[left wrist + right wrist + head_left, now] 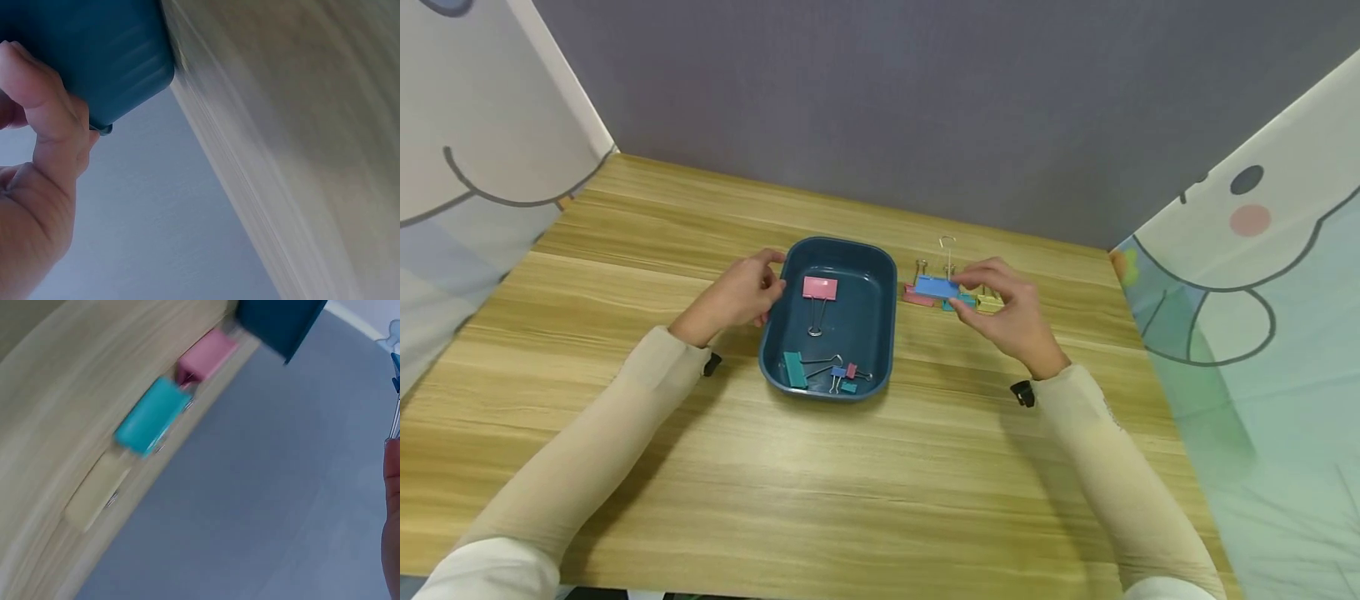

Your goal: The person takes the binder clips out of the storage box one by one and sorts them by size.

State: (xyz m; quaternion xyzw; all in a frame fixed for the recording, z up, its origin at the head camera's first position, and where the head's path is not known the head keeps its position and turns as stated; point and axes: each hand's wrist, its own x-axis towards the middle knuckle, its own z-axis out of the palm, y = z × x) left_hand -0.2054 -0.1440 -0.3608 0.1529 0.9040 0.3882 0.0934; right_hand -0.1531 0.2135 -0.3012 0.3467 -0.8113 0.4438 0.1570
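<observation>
Right hand (1011,312) pinches a blue binder clip (937,287) right of centre; left hand (737,293) grips the teal tray (880,268) rim; several clips lie inside, three more wait on the counter (880,483); sorting seems partway done.

A wooden table (865,492) with a light, streaked grain carries everything here. Near its middle, slightly toward the far side, sits a dark blue tray (885,333) with rounded corners, resting flat on the wood. Just to the right of the tray, a small cluster of binder clips lies directly on the tabletop: a pink clip (917,296) nearest the tray, a teal clip (958,303) beside it, and a pale yellow clip (989,303) furthest right. They lie close together in a short row. In the right wrist view the same three appear blurred, in the same order, next to the tray's corner (281,325).
</observation>
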